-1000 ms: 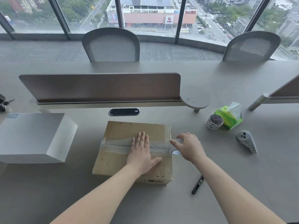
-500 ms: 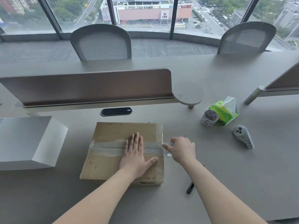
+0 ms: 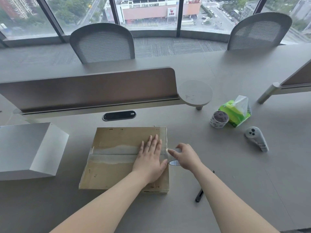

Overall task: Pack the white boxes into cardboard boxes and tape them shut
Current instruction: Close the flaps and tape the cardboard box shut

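On cardboard box (image 3: 116, 138), left hand (image 3: 150, 159) — flat

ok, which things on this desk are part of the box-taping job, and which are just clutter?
Job:
cardboard box
clear tape strip along its seam
left hand pressing flat on the box
right hand holding the clear tape roll at the box's right edge
white box, left

Lying about:
printed roll
green tissue pack
grey controller
black pen, untouched
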`<action>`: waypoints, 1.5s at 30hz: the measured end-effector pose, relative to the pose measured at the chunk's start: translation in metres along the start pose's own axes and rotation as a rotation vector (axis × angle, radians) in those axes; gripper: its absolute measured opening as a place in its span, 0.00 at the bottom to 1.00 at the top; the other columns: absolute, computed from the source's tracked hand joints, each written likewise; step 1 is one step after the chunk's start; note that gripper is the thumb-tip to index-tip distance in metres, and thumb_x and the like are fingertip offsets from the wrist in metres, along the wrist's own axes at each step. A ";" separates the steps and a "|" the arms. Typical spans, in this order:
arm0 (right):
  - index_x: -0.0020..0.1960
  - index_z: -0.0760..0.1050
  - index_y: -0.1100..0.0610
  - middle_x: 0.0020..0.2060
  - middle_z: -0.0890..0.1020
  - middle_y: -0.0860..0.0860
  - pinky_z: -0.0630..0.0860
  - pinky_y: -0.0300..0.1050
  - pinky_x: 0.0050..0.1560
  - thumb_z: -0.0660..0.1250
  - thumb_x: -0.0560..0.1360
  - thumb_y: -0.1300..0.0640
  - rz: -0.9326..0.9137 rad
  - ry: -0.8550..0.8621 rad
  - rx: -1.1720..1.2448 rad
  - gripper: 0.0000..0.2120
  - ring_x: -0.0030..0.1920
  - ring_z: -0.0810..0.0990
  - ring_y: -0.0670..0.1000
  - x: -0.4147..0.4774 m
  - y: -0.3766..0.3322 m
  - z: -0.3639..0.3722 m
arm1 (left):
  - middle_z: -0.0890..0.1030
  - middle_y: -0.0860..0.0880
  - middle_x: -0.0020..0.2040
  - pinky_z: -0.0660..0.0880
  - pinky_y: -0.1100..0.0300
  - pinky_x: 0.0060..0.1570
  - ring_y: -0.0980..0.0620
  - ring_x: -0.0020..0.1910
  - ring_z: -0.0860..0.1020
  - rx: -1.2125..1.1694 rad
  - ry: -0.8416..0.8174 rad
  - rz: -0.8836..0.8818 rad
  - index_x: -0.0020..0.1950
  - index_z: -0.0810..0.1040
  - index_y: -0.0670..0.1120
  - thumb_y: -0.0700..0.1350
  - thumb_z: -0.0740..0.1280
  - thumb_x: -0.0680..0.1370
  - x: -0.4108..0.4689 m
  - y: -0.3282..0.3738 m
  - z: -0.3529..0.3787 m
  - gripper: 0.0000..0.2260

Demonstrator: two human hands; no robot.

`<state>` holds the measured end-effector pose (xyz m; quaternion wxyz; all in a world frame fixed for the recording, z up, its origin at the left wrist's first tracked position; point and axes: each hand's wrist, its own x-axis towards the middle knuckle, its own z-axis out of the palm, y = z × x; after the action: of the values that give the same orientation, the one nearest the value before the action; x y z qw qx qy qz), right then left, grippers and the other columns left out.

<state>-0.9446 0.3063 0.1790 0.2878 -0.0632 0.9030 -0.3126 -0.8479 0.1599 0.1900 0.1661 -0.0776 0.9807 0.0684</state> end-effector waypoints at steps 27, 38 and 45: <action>0.76 0.62 0.56 0.71 0.72 0.52 0.70 0.45 0.59 0.67 0.74 0.35 0.150 -0.053 0.232 0.38 0.69 0.72 0.54 -0.001 0.023 0.002 | 0.37 0.46 0.81 0.36 0.47 0.77 0.48 0.79 0.35 0.121 0.056 0.142 0.81 0.42 0.47 0.57 0.51 0.83 0.016 0.023 -0.004 0.32; 0.47 0.74 0.57 0.47 0.81 0.54 0.70 0.46 0.41 0.62 0.77 0.51 0.479 0.363 0.054 0.10 0.48 0.80 0.58 -0.036 0.120 0.010 | 0.82 0.48 0.50 0.55 0.58 0.74 0.47 0.60 0.77 0.224 0.045 0.445 0.55 0.74 0.48 0.62 0.58 0.80 0.063 0.043 -0.015 0.19; 0.57 0.75 0.57 0.56 0.79 0.55 0.76 0.48 0.53 0.64 0.78 0.47 0.672 0.312 0.019 0.15 0.57 0.80 0.57 -0.039 0.149 0.040 | 0.81 0.51 0.41 0.51 0.64 0.70 0.48 0.49 0.80 0.023 0.220 0.515 0.53 0.79 0.47 0.66 0.53 0.74 0.072 0.026 0.013 0.27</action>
<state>-0.8803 0.4155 0.0827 0.2341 0.2878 0.9035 -0.2147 -0.9155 0.1781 0.1563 0.0367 0.1690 0.9810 0.0885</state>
